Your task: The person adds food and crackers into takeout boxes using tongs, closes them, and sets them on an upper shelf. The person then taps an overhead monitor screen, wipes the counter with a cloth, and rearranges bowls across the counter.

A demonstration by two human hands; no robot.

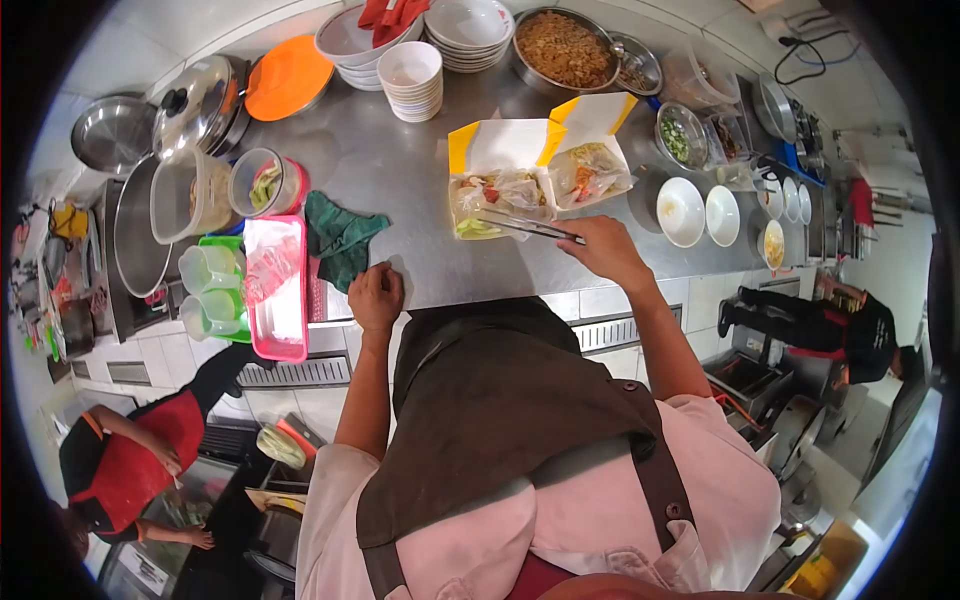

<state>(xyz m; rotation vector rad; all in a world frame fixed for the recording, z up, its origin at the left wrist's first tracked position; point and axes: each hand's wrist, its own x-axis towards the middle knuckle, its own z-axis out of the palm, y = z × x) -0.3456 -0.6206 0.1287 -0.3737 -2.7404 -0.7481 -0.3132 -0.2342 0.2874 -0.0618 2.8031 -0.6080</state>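
Head view. In right hand [605,248]: steel tongs [540,229], thumb and fingers closed round rear end, palm down. Tongs' arms slightly parted, reaching left over near side of left box [458,208], close to wrapped food and pale green leaves [480,228]. Anything between tips: cannot tell. Left hand [377,295]: fingers curled in, nothing seen in hold, at near edge of steel counter [420,265], just beside green cloth [342,240].

Location of food: clear plastic bundle [515,188] in left box; second bundle [590,175] in right box [622,186]. Boxes side by side, yellow-and-white lids raised on far side. Two white bowls [680,212] well to right; pink tray [303,300] to left.

Handling notes, by judgement: keep tips low and level over leaves; squeeze lightly, enough to lift without crushing. Avoid snagging thin plastic. Lower into place before opening tips. Steady left box by outer wall with left hand if sliding. Keep wrist clear of right box.
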